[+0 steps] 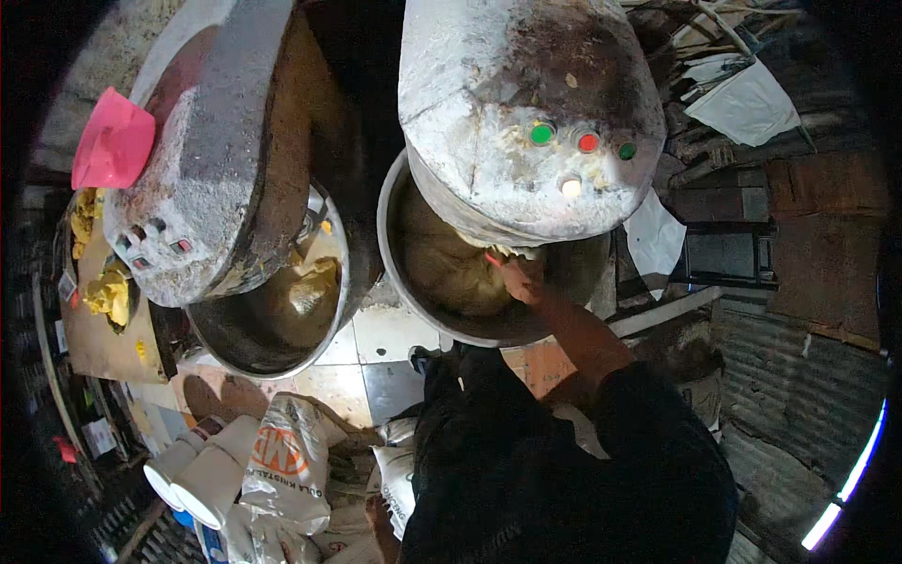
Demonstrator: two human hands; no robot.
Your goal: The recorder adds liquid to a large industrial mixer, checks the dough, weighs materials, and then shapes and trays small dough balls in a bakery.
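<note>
My right hand reaches into a large metal mixing bowl beneath a flour-crusted mixer head. Its fingers are closed round a small red tool or handle; the rest of that tool is hidden or too small to make out. Pale, sticky dough hangs under the mixer head just above the hand. Inside the bowl lies a brownish, smooth dough or batter. Low in the picture, a strip of skin that seems to be my left hand shows beside a white printed bag; its fingers are hidden.
Left of me stands a second mixer with its metal bowl holding yellowish lumps. A pink plastic scoop rests against it. Yellow plastic lies on a board. White tubs and a sugar sack sit near my feet.
</note>
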